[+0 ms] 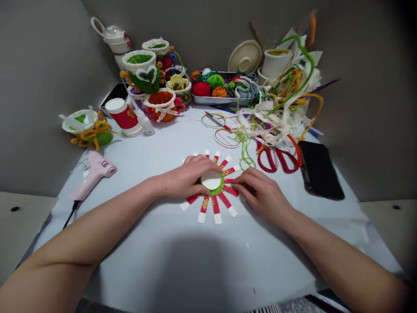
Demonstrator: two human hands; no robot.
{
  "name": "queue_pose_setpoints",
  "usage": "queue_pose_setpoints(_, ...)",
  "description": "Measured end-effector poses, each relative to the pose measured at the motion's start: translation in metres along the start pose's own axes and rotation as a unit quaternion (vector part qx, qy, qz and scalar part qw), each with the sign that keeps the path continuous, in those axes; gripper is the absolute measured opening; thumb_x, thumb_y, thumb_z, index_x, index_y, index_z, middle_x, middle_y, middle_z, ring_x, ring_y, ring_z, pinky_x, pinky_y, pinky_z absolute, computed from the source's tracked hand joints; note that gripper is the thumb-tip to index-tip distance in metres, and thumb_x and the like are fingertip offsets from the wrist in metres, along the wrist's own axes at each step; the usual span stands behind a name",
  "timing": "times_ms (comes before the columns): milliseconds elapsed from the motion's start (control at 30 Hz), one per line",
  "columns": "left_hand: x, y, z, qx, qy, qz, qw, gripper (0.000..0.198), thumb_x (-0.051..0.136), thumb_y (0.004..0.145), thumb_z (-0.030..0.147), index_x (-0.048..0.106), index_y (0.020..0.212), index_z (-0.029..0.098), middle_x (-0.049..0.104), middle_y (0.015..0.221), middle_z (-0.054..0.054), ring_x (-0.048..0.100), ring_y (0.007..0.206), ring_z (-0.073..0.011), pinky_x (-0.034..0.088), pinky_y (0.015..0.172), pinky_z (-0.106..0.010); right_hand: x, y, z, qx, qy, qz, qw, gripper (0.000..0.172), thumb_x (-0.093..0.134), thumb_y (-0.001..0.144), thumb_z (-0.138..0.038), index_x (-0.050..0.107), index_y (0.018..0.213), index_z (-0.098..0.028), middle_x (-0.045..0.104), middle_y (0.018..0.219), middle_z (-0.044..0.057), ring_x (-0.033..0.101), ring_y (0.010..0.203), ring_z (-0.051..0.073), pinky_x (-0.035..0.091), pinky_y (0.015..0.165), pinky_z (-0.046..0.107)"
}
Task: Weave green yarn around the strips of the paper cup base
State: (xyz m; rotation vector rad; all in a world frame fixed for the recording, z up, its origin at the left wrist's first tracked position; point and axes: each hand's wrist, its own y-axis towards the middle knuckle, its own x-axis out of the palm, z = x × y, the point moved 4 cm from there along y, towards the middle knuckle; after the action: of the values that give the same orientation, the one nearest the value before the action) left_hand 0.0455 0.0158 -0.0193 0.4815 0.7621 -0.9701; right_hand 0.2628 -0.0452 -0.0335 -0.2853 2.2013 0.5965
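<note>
Red splayed cup (211,180) beneath half-curled left hand (190,176).

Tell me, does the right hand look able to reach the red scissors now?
Probably yes. The red scissors lie just beyond the right hand, with bare table between them; only a loose green yarn strand lies nearby.

The cut cup (211,182) lies flat in the middle of the table (202,261), with the left hand (185,178) on its left side and the right hand (260,193) touching its right strips. To its left lies a glue gun (94,171), with a paper cup (124,116) behind that. To its right are scissors (276,157) and, just beyond them, a phone (319,169). Along the wall behind are baskets (153,82) at left, a yarn tray (221,89) in the middle and a lace heap (280,108) at right.
</note>
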Motion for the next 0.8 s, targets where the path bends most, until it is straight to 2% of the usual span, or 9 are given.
queue_pose_setpoints(133, -0.003, -0.001, -0.007, 0.016, -0.026, -0.032, 0.999, 0.041, 0.063, 0.095, 0.020, 0.055, 0.135, 0.027, 0.063, 0.141, -0.009, 0.051, 0.136, -0.0295, 0.031, 0.114, -0.050, -0.007, -0.002, -0.008, -0.055, 0.017, -0.007, 0.998, 0.017, 0.054, 0.103, -0.017, 0.070, 0.103, -0.019, 0.066, 0.094, 0.008, 0.061, 0.084, 0.018, 0.051, 0.074, 0.031)
queue_pose_setpoints(367, -0.003, -0.003, -0.012, 0.023, -0.047, -0.045, 0.998, 0.039, 0.062, 0.097, 0.023, 0.056, 0.136, 0.026, 0.064, 0.142, -0.009, 0.053, 0.136, -0.0288, 0.033, 0.115, -0.050, -0.011, -0.011, -0.025, -0.146, -0.005, -0.136, 0.980, 0.021, 0.051, 0.100, -0.012, 0.070, 0.095, -0.017, 0.067, 0.086, 0.007, 0.060, 0.080, 0.018, 0.049, 0.071, 0.031)
queue_pose_setpoints(600, -0.004, -0.002, -0.012, 0.032, -0.063, -0.041, 0.997, 0.036, 0.065, 0.098, 0.028, 0.060, 0.134, 0.027, 0.066, 0.141, -0.009, 0.055, 0.136, -0.0287, 0.033, 0.117, -0.049, -0.013, -0.025, -0.038, -0.145, -0.034, -0.215, 0.965, 0.026, 0.048, 0.103, -0.012, 0.066, 0.085, -0.018, 0.062, 0.082, 0.005, 0.056, 0.074, 0.017, 0.046, 0.066, 0.030)
queue_pose_setpoints(700, -0.005, -0.002, -0.012, 0.039, -0.069, -0.040, 0.996, 0.034, 0.067, 0.098, 0.029, 0.061, 0.132, 0.028, 0.066, 0.142, -0.009, 0.055, 0.137, -0.0286, 0.032, 0.118, -0.049, -0.015, -0.028, -0.042, -0.157, -0.066, -0.220, 0.961, 0.030, 0.047, 0.105, -0.012, 0.061, 0.079, -0.019, 0.061, 0.081, 0.005, 0.054, 0.072, 0.018, 0.045, 0.065, 0.031)
queue_pose_setpoints(800, -0.005, -0.002, -0.012, 0.039, -0.071, -0.042, 0.996, 0.034, 0.068, 0.098, 0.029, 0.062, 0.132, 0.028, 0.066, 0.142, -0.008, 0.055, 0.137, -0.0284, 0.032, 0.118, -0.049, -0.019, -0.029, -0.042, -0.158, -0.087, -0.213, 0.960, 0.031, 0.044, 0.106, -0.012, 0.061, 0.082, -0.019, 0.063, 0.083, 0.005, 0.056, 0.074, 0.019, 0.046, 0.068, 0.033)
